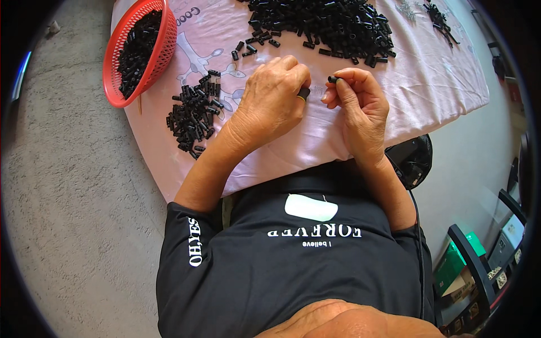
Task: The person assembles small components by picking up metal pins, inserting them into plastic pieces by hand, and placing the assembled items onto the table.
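My right hand (363,104) pinches a small black tubular piece (333,79) between thumb and fingers, its end facing my other hand. Just to its left, my left hand (276,93) is closed, back of the hand up. From its curled fingers shows the end of a dark object with a thin yellow band (304,94); the rest is hidden inside the grip. The two hands are apart, above the cloth. Left of my left wrist lies a small pile of black pieces (194,112). Beyond both hands spreads a large heap of similar black tubes (327,25).
A red plastic basket (170,39) full of black pieces stands at the table's far left edge. The table has a pink patterned cloth (417,93). Small silvery parts (407,10) and thin black pieces (441,23) lie far right. Boxes and a dark rack (470,253) stand right.
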### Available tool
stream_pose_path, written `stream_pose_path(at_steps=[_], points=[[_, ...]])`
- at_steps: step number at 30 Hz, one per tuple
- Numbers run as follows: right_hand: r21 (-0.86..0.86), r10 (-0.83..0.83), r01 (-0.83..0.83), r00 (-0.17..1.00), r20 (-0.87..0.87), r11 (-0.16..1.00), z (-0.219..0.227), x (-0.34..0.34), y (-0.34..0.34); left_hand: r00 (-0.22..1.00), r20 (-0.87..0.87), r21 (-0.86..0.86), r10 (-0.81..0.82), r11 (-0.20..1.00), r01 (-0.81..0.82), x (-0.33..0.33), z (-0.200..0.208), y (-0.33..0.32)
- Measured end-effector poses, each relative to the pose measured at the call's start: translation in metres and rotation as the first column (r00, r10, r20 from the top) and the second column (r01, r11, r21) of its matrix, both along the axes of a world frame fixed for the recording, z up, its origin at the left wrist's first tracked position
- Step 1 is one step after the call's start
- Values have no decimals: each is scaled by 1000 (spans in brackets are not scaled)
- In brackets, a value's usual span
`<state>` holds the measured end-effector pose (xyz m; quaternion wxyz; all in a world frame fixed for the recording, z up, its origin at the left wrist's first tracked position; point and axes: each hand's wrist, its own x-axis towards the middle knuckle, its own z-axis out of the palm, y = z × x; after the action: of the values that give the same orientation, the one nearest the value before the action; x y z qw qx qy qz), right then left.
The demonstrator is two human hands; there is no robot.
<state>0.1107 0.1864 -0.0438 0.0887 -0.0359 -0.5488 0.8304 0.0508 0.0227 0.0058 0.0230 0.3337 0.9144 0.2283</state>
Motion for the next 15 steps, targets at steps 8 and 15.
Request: stream_pose_path(at_steps=[8,15], points=[[33,43,-43,999,15,999,2,-1,2,977,210,415,35,902,-122,3,6,1],[-2,102,-102,995,21,995,2,0,3,979,202,516,3,850,-109,10,10,7]])
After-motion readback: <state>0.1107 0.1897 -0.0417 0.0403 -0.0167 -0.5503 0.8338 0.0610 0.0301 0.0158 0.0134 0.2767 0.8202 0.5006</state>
